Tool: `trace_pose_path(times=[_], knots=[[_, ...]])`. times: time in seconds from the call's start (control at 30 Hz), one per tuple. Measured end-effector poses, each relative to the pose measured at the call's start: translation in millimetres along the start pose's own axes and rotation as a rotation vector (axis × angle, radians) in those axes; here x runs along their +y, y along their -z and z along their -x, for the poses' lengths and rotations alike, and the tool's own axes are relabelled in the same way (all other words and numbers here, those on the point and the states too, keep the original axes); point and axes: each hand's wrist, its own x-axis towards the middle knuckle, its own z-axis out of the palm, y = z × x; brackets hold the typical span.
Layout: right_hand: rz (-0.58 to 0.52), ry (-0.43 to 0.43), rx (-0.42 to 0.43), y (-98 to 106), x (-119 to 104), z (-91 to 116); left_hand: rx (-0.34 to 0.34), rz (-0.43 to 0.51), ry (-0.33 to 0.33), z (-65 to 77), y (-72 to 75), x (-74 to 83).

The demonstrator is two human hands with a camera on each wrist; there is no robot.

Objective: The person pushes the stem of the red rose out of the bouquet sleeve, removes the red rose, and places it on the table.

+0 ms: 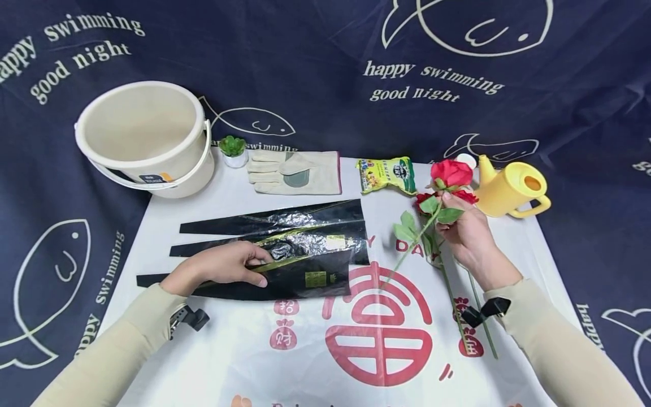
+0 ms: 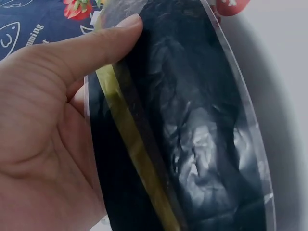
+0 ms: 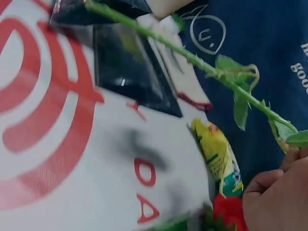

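Observation:
My left hand (image 1: pixel 231 263) grips a black flower sleeve (image 1: pixel 300 282) with a gold stripe. In the left wrist view the thumb (image 2: pixel 120 36) lies over its crinkled clear front, the fingers mostly hidden behind. Two more black sleeves (image 1: pixel 274 217) lie beyond it, fanned out to the left. With my right hand (image 1: pixel 468 234) I pinch a red rose (image 1: pixel 451 172) just under its bloom. Its green stem (image 3: pixel 192 57) slants down to the left over the table. More red roses (image 1: pixel 465 196) lie below that hand, their stems (image 1: pixel 450 288) pointing toward me.
Along the back stand a white bucket (image 1: pixel 144 147), a small potted succulent (image 1: pixel 233 150), work gloves (image 1: pixel 295 172), a yellow-green packet (image 1: pixel 386 175) and a yellow watering can (image 1: pixel 511 189). A printed white cloth (image 1: pixel 229 350) covers the table; a dark blue curtain (image 1: pixel 315 73) hangs behind.

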Motion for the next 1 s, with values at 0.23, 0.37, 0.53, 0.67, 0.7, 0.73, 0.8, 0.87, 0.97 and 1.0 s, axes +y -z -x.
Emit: trace_pose_path(times=[0.23,0.37,0.53,0.67,0.7,0.73,0.8,0.87,0.97,1.0], knots=[[0.57,-0.045,-0.008,3,8,-6,-0.014,0.002,0.016,-2.5,-8.4,-3.1],[0.954,-0.01,-0.05,4,14,-11,-0.005,0.022,0.029,-3.3,-12.9,-4.3],[1.219,0.057,-0.102,5,17,-17,0.035,-0.015,0.018,-4.6,-14.4,-4.0],[1.358,0.137,-0.123,5,20,-24,0.082,-0.091,-0.015,-7.8,-15.6,-4.3],[1.39,0.157,-0.13,4,20,-25,0.097,-0.112,-0.021,-8.6,-16.2,-4.1],[1.425,0.178,-0.135,4,21,-26,0.111,-0.129,-0.025,-9.4,-16.9,-3.8],[1.496,0.222,-0.139,3,22,-28,0.136,-0.155,-0.036,-11.0,-18.3,-2.7],[1.55,0.256,-0.14,3,23,-30,0.157,-0.181,-0.037,-12.4,-20.0,-1.8],[1.617,0.307,-0.131,3,25,-32,0.2,-0.233,-0.028,-14.0,-22.7,-1.3],[1.633,0.319,-0.127,2,26,-33,0.217,-0.253,-0.029,-14.2,-23.7,-1.1]])
